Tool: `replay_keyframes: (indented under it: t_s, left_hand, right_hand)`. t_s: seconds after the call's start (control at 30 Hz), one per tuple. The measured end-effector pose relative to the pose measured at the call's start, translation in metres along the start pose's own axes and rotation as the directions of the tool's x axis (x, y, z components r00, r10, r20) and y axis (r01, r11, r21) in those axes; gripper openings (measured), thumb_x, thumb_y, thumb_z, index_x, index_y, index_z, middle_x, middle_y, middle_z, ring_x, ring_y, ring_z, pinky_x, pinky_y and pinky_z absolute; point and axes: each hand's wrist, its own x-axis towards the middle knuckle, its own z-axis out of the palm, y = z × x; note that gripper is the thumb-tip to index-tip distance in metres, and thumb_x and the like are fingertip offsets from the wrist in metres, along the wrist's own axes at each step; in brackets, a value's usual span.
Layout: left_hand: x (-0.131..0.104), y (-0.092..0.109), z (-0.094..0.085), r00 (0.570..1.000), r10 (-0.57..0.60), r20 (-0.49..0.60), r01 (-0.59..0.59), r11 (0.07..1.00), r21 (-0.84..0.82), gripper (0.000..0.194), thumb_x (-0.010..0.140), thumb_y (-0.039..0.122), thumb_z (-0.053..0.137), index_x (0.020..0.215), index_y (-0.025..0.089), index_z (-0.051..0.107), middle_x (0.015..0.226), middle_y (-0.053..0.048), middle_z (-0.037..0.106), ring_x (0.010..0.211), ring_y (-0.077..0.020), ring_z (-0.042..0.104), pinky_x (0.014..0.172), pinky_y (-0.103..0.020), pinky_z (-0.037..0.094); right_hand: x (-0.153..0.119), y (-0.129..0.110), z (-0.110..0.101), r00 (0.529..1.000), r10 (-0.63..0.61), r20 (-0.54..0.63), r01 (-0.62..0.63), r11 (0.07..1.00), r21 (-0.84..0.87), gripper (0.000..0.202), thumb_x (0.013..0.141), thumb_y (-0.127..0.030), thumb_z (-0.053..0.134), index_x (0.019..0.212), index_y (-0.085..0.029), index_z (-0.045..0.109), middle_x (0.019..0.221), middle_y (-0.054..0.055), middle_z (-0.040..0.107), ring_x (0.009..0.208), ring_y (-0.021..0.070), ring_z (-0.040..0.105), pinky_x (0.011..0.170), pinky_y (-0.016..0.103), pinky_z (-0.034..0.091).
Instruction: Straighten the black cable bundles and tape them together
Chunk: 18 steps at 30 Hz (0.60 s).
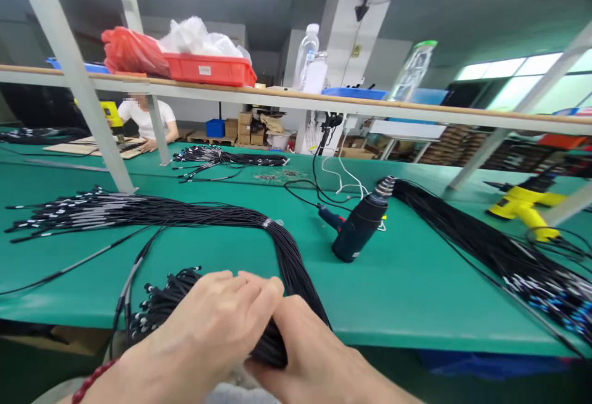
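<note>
My left hand (226, 308) and my right hand (305, 348) are closed side by side around a thick bundle of black cables (271, 348) at the table's front edge. The cable ends, with small connectors, fan out to the left of my left hand. My fingertips are mostly hidden behind my hands and the bundle. Just beyond lies a second long cable bundle (208, 214), tied with a band; it curves down toward my right hand and passes behind it. A dark heat gun (361, 228) stands nozzle up on the green table (407, 287), apart from my hands.
More black cables (462, 225) lie at the right, beside a yellow heat gun (522, 206). Another bundle (226, 157) rests farther back. Overhead, a shelf (277, 97) on white posts carries a red bin (208, 70) and bottles. A person (150, 119) sits across at the left.
</note>
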Motion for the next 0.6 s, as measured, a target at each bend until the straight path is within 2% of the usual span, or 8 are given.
replay_keyframes:
  t_s: [0.1, 0.17, 0.23, 0.3, 0.37, 0.4, 0.5, 0.6]
  left_hand:
    - [-0.004, -0.013, 0.019, 0.989, -0.128, -0.071, 0.120, 0.987, -0.111, 0.075, 0.062, 0.002, 0.044, 0.133, 0.023, 0.034, 0.088, -0.001, 0.068, 0.072, -0.0185, 0.062, 0.066, -0.030, 0.047]
    - [-0.011, -0.019, 0.032, 0.967, -0.252, -0.025, 0.238, 0.940, -0.244, 0.088, 0.060, 0.003, 0.047, 0.142, 0.024, 0.023, 0.086, 0.001, 0.067, 0.073, -0.0188, 0.061, 0.066, -0.028, 0.045]
    - [-0.018, -0.020, 0.042, 0.958, -0.273, 0.083, 0.284, 0.877, -0.388, 0.076, 0.060, 0.007, 0.051, 0.132, 0.026, 0.037, 0.087, 0.002, 0.067, 0.075, -0.0177, 0.061, 0.065, -0.025, 0.044]
    - [-0.022, -0.015, 0.048, 0.955, -0.244, 0.167, 0.295, 0.838, -0.460, 0.044, 0.065, 0.010, 0.055, 0.107, 0.025, 0.053, 0.088, 0.002, 0.067, 0.079, -0.0169, 0.060, 0.067, -0.024, 0.043]
    - [-0.021, -0.007, 0.048, 0.953, -0.226, 0.201, 0.295, 0.843, -0.450, 0.017, 0.071, 0.013, 0.055, 0.085, 0.023, 0.053, 0.082, 0.002, 0.066, 0.075, -0.0160, 0.058, 0.065, -0.024, 0.041]
    - [-0.019, -0.002, 0.046, 0.953, -0.216, 0.213, 0.289, 0.858, -0.424, 0.012, 0.073, 0.015, 0.055, 0.080, 0.022, 0.050, 0.078, 0.002, 0.065, 0.070, -0.0157, 0.057, 0.062, -0.024, 0.039]
    - [-0.006, 0.014, 0.032, 0.964, -0.173, 0.199, 0.227, 0.929, -0.293, 0.014, 0.073, 0.015, 0.056, 0.077, 0.023, 0.045, 0.070, 0.002, 0.062, 0.060, -0.0166, 0.053, 0.055, -0.027, 0.033]
    - [0.010, 0.032, 0.012, 0.995, -0.033, 0.092, 0.045, 0.990, -0.132, 0.023, 0.070, 0.010, 0.054, 0.089, 0.023, 0.047, 0.069, 0.003, 0.061, 0.058, -0.0186, 0.055, 0.053, -0.028, 0.034]
  right_hand:
    - [-0.022, 0.014, -0.006, 0.982, -0.091, -0.163, 0.088, 0.996, -0.025, 0.088, 0.072, -0.017, 0.058, 0.150, -0.026, 0.018, 0.102, 0.003, 0.066, 0.089, 0.0230, 0.062, 0.081, 0.038, 0.053]
    - [-0.038, 0.027, -0.012, 0.957, -0.142, -0.254, 0.125, 0.989, -0.082, 0.092, 0.070, -0.015, 0.056, 0.151, -0.029, 0.014, 0.104, 0.003, 0.066, 0.087, 0.0218, 0.062, 0.079, 0.036, 0.054]
    - [-0.055, 0.037, -0.017, 0.925, -0.213, -0.315, 0.167, 0.972, -0.167, 0.091, 0.067, -0.012, 0.052, 0.151, -0.029, 0.019, 0.113, 0.006, 0.064, 0.089, 0.0211, 0.063, 0.077, 0.033, 0.055]
    - [-0.071, 0.044, -0.021, 0.915, -0.251, -0.315, 0.166, 0.948, -0.272, 0.087, 0.064, -0.009, 0.049, 0.146, -0.031, 0.030, 0.119, 0.005, 0.062, 0.092, 0.0205, 0.064, 0.079, 0.032, 0.055]
    - [-0.082, 0.047, -0.022, 0.927, -0.224, -0.302, 0.108, 0.927, -0.359, 0.083, 0.062, -0.006, 0.047, 0.141, -0.033, 0.038, 0.118, 0.003, 0.064, 0.097, 0.0207, 0.064, 0.083, 0.033, 0.055]
    - [-0.086, 0.047, -0.021, 0.931, -0.199, -0.305, 0.071, 0.920, -0.386, 0.082, 0.062, -0.006, 0.046, 0.139, -0.033, 0.039, 0.115, 0.002, 0.064, 0.099, 0.0210, 0.064, 0.084, 0.034, 0.055]
    - [-0.092, 0.037, -0.013, 0.896, -0.161, -0.414, -0.030, 0.908, -0.418, 0.085, 0.064, -0.006, 0.043, 0.145, -0.028, 0.032, 0.105, 0.003, 0.066, 0.092, 0.0207, 0.065, 0.079, 0.035, 0.056]
    - [-0.093, 0.017, 0.000, 0.776, -0.272, -0.569, -0.048, 0.874, -0.483, 0.089, 0.066, -0.003, 0.038, 0.150, -0.025, 0.022, 0.110, 0.005, 0.065, 0.096, 0.0201, 0.065, 0.082, 0.035, 0.055]
